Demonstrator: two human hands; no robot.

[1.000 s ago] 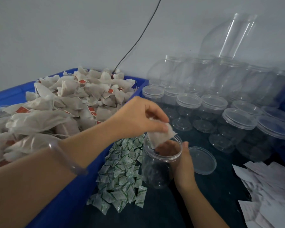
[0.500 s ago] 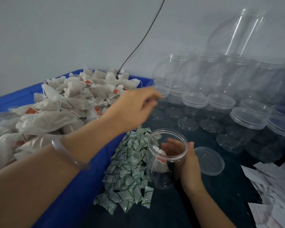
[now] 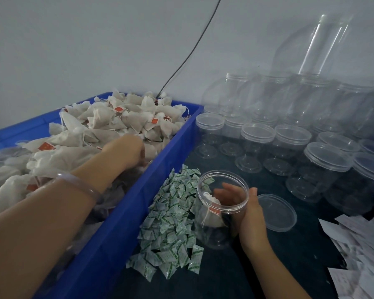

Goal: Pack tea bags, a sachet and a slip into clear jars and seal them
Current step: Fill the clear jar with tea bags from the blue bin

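A clear open jar (image 3: pixel 214 234) stands on the dark table with one tea bag (image 3: pixel 212 219) inside it. My right hand (image 3: pixel 252 216) grips the jar from its right side, fingers curled round the far wall. My left hand (image 3: pixel 125 151) reaches down into the heap of white tea bags (image 3: pixel 108 119) in the blue bin (image 3: pixel 138 203); its fingertips are hidden among the bags. The jar's loose lid (image 3: pixel 277 212) lies flat just right of my right hand. A pile of green-printed sachets (image 3: pixel 171 225) lies between bin and jar. White paper slips (image 3: pixel 358 247) lie at the right.
Several lidded clear jars (image 3: pixel 289 137) stand in rows behind the open jar, with more stacked jars against the wall. A black cable (image 3: pixel 181 65) runs up the wall behind the bin. A clear bangle (image 3: pixel 78 184) sits on my left wrist.
My left hand let a tea bag drop into the jar, then swung left and down into the bin's heap. My right hand stayed on the jar.
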